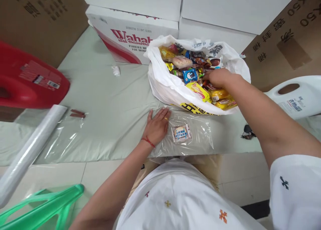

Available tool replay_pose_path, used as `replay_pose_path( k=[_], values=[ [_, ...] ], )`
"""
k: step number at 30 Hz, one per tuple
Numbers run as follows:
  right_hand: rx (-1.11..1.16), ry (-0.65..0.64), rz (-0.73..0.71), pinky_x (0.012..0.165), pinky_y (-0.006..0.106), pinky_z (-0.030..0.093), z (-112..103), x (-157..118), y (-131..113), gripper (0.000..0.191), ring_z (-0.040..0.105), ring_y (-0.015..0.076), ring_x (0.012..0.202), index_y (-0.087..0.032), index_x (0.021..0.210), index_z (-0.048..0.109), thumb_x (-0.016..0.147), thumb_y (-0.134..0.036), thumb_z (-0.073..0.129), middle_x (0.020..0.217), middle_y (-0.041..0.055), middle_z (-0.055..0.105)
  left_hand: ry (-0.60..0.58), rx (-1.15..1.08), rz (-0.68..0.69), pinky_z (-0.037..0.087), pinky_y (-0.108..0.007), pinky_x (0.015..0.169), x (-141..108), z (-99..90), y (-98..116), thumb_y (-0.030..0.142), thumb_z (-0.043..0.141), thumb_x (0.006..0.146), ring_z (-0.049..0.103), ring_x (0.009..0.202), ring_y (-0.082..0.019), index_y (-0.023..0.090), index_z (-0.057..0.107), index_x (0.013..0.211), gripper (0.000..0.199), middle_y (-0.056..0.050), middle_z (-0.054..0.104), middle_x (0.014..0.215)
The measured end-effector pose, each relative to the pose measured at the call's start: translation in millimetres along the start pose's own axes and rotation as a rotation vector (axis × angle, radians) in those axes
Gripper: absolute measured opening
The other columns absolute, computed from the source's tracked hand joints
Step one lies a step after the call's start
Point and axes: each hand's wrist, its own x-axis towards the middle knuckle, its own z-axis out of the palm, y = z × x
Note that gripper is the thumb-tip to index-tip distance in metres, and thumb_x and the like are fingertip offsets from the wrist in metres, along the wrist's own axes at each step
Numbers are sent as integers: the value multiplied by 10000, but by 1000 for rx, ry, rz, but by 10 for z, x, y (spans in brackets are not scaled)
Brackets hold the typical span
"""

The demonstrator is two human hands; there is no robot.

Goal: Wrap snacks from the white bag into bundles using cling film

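Observation:
A white plastic bag (163, 79) full of wrapped snacks stands open near the middle of the covered surface. My right hand (217, 78) reaches into it, its fingertips hidden among the packets, beside a blue packet (190, 75) and a yellow one (198, 91). Below the bag, my left hand (157, 124) lies flat with fingers spread at the left edge of a sheet of clear film (200, 134). One small wrapped biscuit (181, 134) rests on that film, just right of my left hand.
Behind the bag is a Wahaha carton (130, 39). At the left are a red jug (30, 79), a film roll (30, 153) and brown strips (78, 113); a green stool (50, 206) stands below. A white jug (298, 96) and a small dark object (248, 132) are right.

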Motion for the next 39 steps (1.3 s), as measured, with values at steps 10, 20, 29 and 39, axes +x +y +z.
replay_pose_path(
  k=[10, 20, 29, 39],
  values=[
    [-323, 168, 59, 804, 394, 487, -1275, -634, -207, 737, 714, 265, 1067, -124, 1314, 733, 995, -714, 426, 1154, 157, 768, 9, -43, 2, 135, -673, 1309, -8, -12, 2, 247, 288, 1088, 391, 1580, -291, 203, 494, 1586, 541, -109, 452, 1682],
    [318, -320, -196, 793, 293, 522, -332, -1766, -1663, 320, 739, 223, 975, -232, 1317, 711, 1049, -285, 544, 1173, 84, 778, -10, -74, 7, 99, -676, 1309, -12, -11, -6, 208, 383, 1032, 378, 1585, -309, 208, 492, 1591, 569, -119, 437, 1690],
    [136, -519, -209, 740, 298, 391, 171, -1258, -1653, 248, 695, 237, 978, -230, 1158, 763, 1040, -266, 548, 1110, 87, 764, -11, -144, -12, 121, -685, 1298, 0, -19, -21, 155, 390, 996, 381, 1585, -308, 177, 496, 1576, 590, -129, 441, 1687],
    [81, -551, -288, 657, 310, 326, 248, -1332, -1680, 262, 635, 209, 814, -192, 1130, 756, 1059, -306, 531, 1091, 121, 689, 79, -304, -98, 155, -586, 1328, -2, -22, -63, 380, 295, 1111, 448, 1549, -234, 191, 541, 1523, 515, -100, 570, 1597]
  ],
)
